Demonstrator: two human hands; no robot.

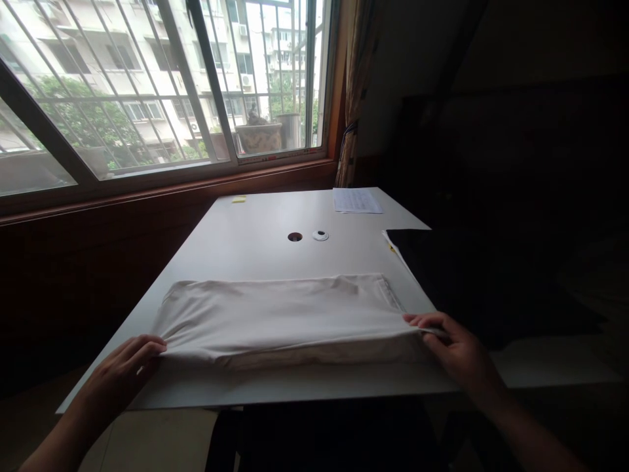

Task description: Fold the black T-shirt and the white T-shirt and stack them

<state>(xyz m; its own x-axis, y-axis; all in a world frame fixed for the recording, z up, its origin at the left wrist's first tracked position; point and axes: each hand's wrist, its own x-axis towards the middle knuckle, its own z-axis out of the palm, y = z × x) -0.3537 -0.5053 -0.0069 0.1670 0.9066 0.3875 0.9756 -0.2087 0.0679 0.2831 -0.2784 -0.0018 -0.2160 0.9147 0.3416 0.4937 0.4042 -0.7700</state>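
A white folded cloth (285,314), perhaps a garment, lies across the near part of the white table (255,242). My left hand (130,360) pinches its near left corner, and creases run from the fingertips into the fabric. At the near right corner, my right hand (445,334) is closed on the cloth, a bit of it showing between thumb and fingers. Between the two hands the near edge is stretched taut, with a lower layer visible beneath it. The cloth's kind cannot be made out for certain.
Toward the back of the table are a round cable hole (295,237), its white cover (321,235), printed papers (358,200) and a yellow sticky note (238,199). Dark fabric (472,282) lies at the right. A barred window (162,85) is beyond.
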